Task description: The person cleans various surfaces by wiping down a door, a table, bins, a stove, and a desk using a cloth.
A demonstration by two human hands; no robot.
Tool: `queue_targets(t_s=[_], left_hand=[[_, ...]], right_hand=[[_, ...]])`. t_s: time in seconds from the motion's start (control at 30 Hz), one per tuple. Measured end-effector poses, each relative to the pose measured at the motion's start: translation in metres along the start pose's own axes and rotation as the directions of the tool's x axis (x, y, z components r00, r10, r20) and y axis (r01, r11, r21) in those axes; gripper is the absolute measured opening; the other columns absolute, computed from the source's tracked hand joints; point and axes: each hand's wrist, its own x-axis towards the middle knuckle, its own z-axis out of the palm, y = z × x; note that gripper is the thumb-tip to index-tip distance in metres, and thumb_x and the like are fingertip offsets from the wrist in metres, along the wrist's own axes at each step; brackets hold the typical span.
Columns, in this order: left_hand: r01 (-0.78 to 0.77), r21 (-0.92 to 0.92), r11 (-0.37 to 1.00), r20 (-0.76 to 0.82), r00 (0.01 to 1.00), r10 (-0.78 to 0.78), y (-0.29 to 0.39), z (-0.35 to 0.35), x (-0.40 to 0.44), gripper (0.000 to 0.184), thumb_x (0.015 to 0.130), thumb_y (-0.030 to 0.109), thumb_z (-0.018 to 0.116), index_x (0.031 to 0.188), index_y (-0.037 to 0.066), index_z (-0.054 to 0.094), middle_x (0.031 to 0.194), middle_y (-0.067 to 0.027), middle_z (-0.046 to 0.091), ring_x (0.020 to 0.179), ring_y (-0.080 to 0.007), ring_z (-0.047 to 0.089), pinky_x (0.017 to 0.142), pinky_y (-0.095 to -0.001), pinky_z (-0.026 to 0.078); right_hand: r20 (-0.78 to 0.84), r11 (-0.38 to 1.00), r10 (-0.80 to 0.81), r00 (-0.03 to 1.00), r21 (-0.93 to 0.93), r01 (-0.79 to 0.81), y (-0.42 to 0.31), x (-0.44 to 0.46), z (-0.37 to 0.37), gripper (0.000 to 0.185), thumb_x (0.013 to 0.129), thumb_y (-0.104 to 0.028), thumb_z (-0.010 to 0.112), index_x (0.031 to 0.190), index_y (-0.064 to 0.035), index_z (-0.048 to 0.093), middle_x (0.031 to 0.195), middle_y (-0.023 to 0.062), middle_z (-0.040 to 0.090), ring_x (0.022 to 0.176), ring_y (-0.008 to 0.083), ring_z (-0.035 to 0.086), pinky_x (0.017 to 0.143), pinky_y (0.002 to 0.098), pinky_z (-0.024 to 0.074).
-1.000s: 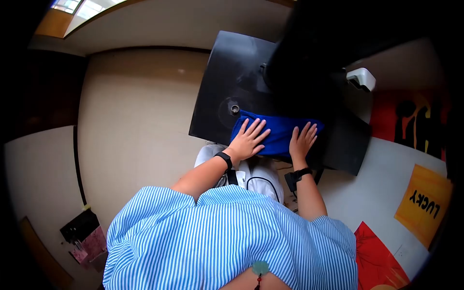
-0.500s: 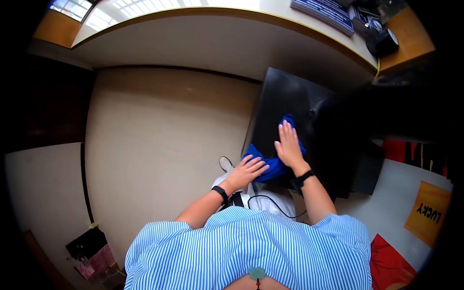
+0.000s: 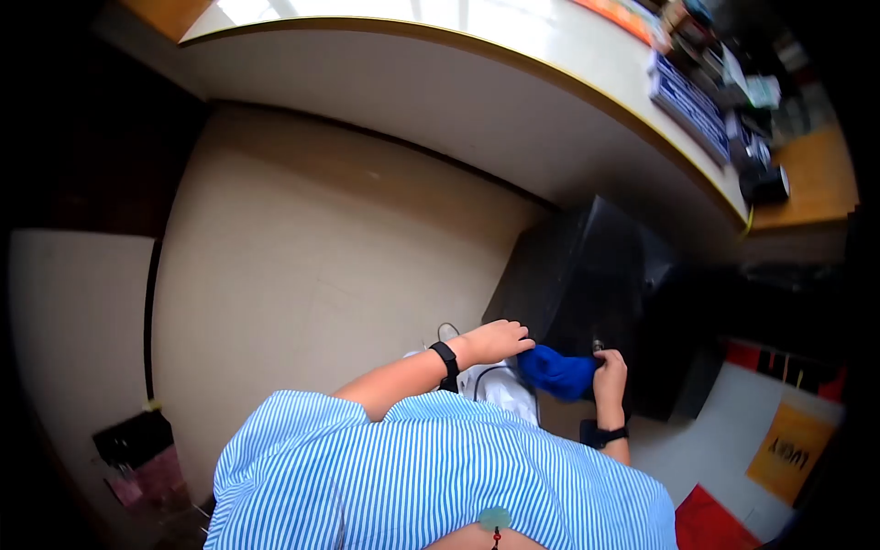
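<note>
A bunched blue cloth (image 3: 561, 372) hangs between my two hands, in front of a black box-shaped cabinet (image 3: 573, 275). My left hand (image 3: 500, 342) is closed on the cloth's left end, its fingers curled over with the back of the hand upward. At the right end, my right hand (image 3: 610, 378) pinches the cloth's edge with bent fingers. A small metal fitting, perhaps a lock, shows on the cabinet just above the right fingertips. Each wrist wears a black band.
A long light counter (image 3: 513, 41) curves overhead, with a blue-and-white printed stack (image 3: 689, 108) and a black cylinder (image 3: 765, 185) on it. Pale floor (image 3: 339, 238) spreads to the left. An orange "LUCKY" sign (image 3: 793, 449) lies at right. My shoe (image 3: 447, 332) is beside the cabinet.
Both hands lay flat on the cloth on the cabinet's top. Now they have drawn back toward me and apart, gripping the gathered cloth at its ends. The view has turned and shifted.
</note>
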Motion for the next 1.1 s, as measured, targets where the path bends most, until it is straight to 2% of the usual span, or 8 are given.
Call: queue_targets(t_s=[0.1, 0.27, 0.47, 0.63, 0.77, 0.9, 1.0, 1.1], left_hand=[[0.017, -0.06, 0.998, -0.094, 0.995, -0.023, -0.015, -0.039, -0.018, 0.025, 0.089, 0.012, 0.055, 0.113, 0.008, 0.06, 0.094, -0.0126, 0.061, 0.092, -0.0295, 0.061, 0.08, -0.0398, 0.051], [-0.029, 0.009, 1.0, -0.288, 0.957, 0.03, -0.001, -0.126, -0.049, 0.015, 0.086, 0.016, 0.061, 0.098, 0.007, 0.06, 0.087, -0.01, 0.062, 0.082, -0.028, 0.064, 0.069, -0.038, 0.053], [0.324, 0.239, 0.915, -0.595, 0.794, -0.126, -0.018, -0.235, -0.175, 0.014, 0.08, 0.013, 0.06, 0.093, 0.008, 0.06, 0.087, -0.0067, 0.064, 0.078, -0.0233, 0.068, 0.065, -0.0325, 0.055], [0.667, 0.104, 0.737, -0.838, 0.458, -0.296, -0.046, -0.286, -0.301, 0.028, 0.082, 0.007, 0.061, 0.11, 0.009, 0.061, 0.102, -0.006, 0.066, 0.082, -0.0232, 0.068, 0.069, -0.0323, 0.057], [0.834, -0.148, 0.532, -0.841, 0.178, -0.512, -0.058, -0.311, -0.413, 0.037, 0.082, 0.002, 0.059, 0.118, 0.01, 0.06, 0.117, -0.0069, 0.064, 0.092, -0.0246, 0.068, 0.078, -0.0338, 0.057], [0.882, -0.245, 0.403, -0.847, 0.007, -0.531, -0.077, -0.29, -0.481, 0.042, 0.085, -0.001, 0.055, 0.125, 0.01, 0.058, 0.13, -0.008, 0.058, 0.106, -0.0261, 0.064, 0.09, -0.0345, 0.054], [0.857, -0.392, 0.336, -0.844, -0.189, -0.502, -0.079, -0.274, -0.503, 0.046, 0.085, -0.003, 0.055, 0.129, 0.011, 0.057, 0.134, -0.0081, 0.055, 0.114, -0.027, 0.06, 0.096, -0.0352, 0.051], [0.709, -0.645, 0.285, -0.727, -0.454, -0.516, -0.067, -0.263, -0.533, 0.045, 0.086, -0.002, 0.057, 0.13, 0.01, 0.056, 0.127, -0.0104, 0.06, 0.111, -0.0277, 0.062, 0.093, -0.0349, 0.052]], right_hand=[[-0.041, 0.986, -0.124, 0.991, 0.108, 0.128, -0.037, 0.023, 0.001, 0.023, 0.081, 0.009, 0.05, 0.095, 0.0031, 0.067, 0.09, 0.0185, 0.067, 0.081, 0.03, 0.067, 0.077, 0.0361, 0.0529], [0.301, 0.826, -0.529, 0.793, 0.397, 0.4, -0.149, 0.069, 0.059, 0.061, 0.078, -0.005, 0.068, 0.136, -0.0024, 0.048, 0.13, 0.0194, 0.055, 0.121, 0.0318, 0.054, 0.101, 0.0378, 0.0442], [0.686, 0.655, -0.669, 0.287, 0.726, -0.209, -0.302, 0.156, 0.135, 0.05, 0.096, -0.008, 0.046, 0.145, 0.0003, 0.037, 0.148, 0.0102, 0.04, 0.137, 0.0209, 0.036, 0.115, 0.0338, 0.0254], [0.641, 0.614, -0.765, 0.056, 0.754, -0.236, -0.453, 0.186, 0.193, 0.076, 0.085, -0.058, 0.065, 0.135, -0.0032, 0.049, 0.134, 0.0072, 0.054, 0.123, 0.0175, 0.051, 0.105, 0.0347, 0.0389], [0.731, 0.707, -0.648, -0.213, 0.682, 0.188, -0.6, 0.184, 0.195, 0.049, 0.087, -0.017, 0.075, 0.126, -0.0036, 0.05, 0.109, 0.0055, 0.06, 0.096, 0.0126, 0.055, 0.09, 0.029, 0.0465], [0.539, 0.38, -0.815, -0.213, 0.775, 0.506, -0.721, 0.184, 0.22, 0.039, 0.09, -0.015, 0.07, 0.121, -0.002, 0.05, 0.093, 0.0134, 0.063, 0.087, 0.0187, 0.061, 0.077, 0.0311, 0.05], [0.375, -0.137, -0.803, -0.463, 0.64, 0.756, -0.809, 0.178, 0.238, 0.036, 0.087, -0.019, 0.069, 0.116, -0.003, 0.055, 0.094, 0.0188, 0.066, 0.082, 0.0362, 0.066, 0.071, 0.0383, 0.0542], [0.354, -0.4, -0.702, -0.619, 0.523, 0.753, -0.89, 0.138, 0.241, 0.036, 0.087, -0.025, 0.068, 0.114, -0.0043, 0.057, 0.092, 0.0153, 0.066, 0.076, 0.0355, 0.066, 0.065, 0.0396, 0.0553]])
